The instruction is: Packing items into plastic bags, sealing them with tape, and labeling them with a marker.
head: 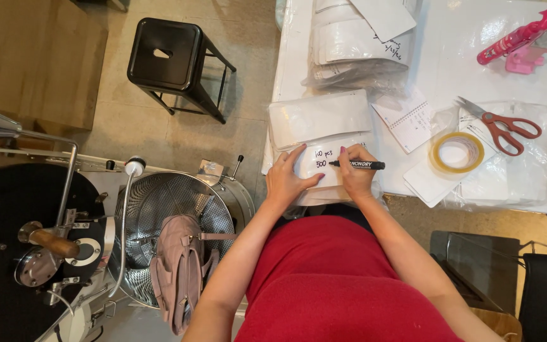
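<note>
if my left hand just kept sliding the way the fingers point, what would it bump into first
The left hand lies flat on a white packet, fingers aimed up and slightly right. Going straight on, it would likely meet the next stack of white packets first. How high that stack stands is hard to judge.

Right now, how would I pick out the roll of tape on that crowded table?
Start at the white table covered in plastic-wrapped stacks and look right of the right hand, which holds a black marker. The roll of tape lies flat on white packets, just below and left of the red-handled scissors. It is the only ring there: clear yellowish, with an open centre.
</note>
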